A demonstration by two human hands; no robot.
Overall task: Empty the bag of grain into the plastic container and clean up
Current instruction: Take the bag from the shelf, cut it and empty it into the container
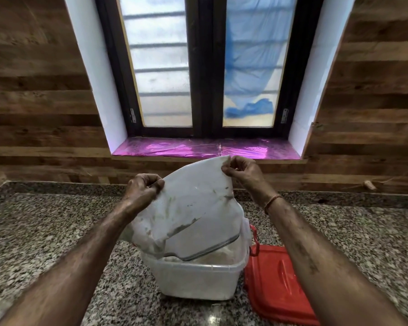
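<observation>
Seen from head height at a speckled granite countertop (57,220) beneath a dark-framed window (205,67). Holding a white bag (191,208) upended by its two upper corners, mouth down inside a clear plastic container (193,281) standing on the stone. Limp, creased and faintly see-through across the bag's front; smeared with greenish and grey streaks; edged with a dark band along the open mouth, dipping below the container's rim. Flattened rather than bulging.

Pinched at the lower, nearer corner by the left hand (141,187), fingers curled tight against the thumb over a bunched fold. Pinched at the peak by the right hand (240,171), thumb and fingertips closed on the very tip, raised higher and farther back than the left. Spread between the two grips, sloping up from left to right, hanging below both hands and between the forearms.

Piled pale under the mouth, partly hidden by the plastic: grain (219,251) in the container. Lying flat just right of the container: a red lid (276,285). Hooked at the container's right wall: a red clasp (254,241). Tied round the right wrist: an orange thread (272,200). Behind, a wood-plank wall (33,90) and a sill (198,149) lined with shiny purple film.
</observation>
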